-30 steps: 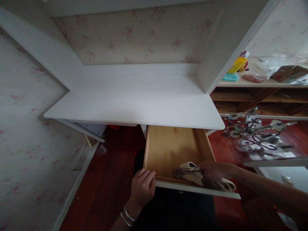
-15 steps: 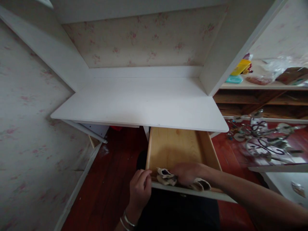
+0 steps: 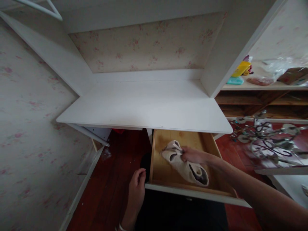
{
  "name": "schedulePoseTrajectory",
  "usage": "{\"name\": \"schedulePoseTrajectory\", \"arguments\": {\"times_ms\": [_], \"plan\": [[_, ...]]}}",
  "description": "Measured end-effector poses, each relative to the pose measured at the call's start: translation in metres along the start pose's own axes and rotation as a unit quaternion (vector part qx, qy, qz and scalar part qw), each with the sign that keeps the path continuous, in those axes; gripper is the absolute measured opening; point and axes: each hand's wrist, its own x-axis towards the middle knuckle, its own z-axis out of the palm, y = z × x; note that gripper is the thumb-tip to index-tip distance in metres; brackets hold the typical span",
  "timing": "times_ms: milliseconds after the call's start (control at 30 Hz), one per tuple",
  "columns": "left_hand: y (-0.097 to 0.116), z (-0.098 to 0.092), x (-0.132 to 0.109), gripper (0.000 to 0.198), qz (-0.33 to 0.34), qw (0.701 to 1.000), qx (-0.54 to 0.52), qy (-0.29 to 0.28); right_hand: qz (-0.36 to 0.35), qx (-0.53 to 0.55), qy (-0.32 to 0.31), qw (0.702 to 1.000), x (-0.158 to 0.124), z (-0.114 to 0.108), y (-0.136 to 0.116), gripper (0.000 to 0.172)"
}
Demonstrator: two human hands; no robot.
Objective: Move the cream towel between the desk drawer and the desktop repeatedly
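Note:
A pale cloth with dark patches (image 3: 180, 165) is bunched in my right hand (image 3: 192, 155), whose fingers are closed on its upper edge. Both are over the wooden bottom of an open drawer (image 3: 159, 170), which sticks out from under a white desk (image 3: 144, 104). My left hand (image 3: 137, 184) is beside the drawer's front left corner, with a small gap between them. Its fingers are curled together, and whether anything is in them is too small to tell.
To the right, a chandelier (image 3: 269, 138) lies near the floor, below a wooden shelf (image 3: 240, 96) bearing a yellow item (image 3: 241, 69) and plastic bags. Floral wallpaper (image 3: 26, 128) covers the left wall. White panels rise from the desk.
My right hand has moved the cloth up from the drawer's front edge toward its middle, and the cloth is more spread out. My left hand has come off the drawer's left corner.

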Motion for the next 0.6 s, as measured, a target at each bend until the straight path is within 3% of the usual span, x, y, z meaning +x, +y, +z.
{"name": "schedulePoseTrajectory", "arguments": {"times_ms": [100, 200, 400, 600], "plan": [[-0.001, 0.012, -0.005, 0.036, 0.008, 0.998, 0.014, -0.053, 0.058, -0.026, 0.133, 0.989, 0.019, 0.001, 0.001, 0.03], [-0.002, 0.021, -0.01, 0.035, 0.051, 0.993, 0.065, -0.087, 0.035, -0.097, 0.216, 0.971, 0.054, 0.019, -0.021, 0.035], [-0.003, 0.017, -0.011, 0.04, 0.127, 0.979, 0.134, -0.088, -0.011, -0.146, 0.267, 0.953, 0.127, 0.045, -0.068, 0.05], [0.0, 0.019, -0.014, 0.039, 0.131, 0.982, 0.131, -0.043, -0.004, -0.19, 0.243, 0.951, 0.146, 0.027, -0.07, 0.042]]}}
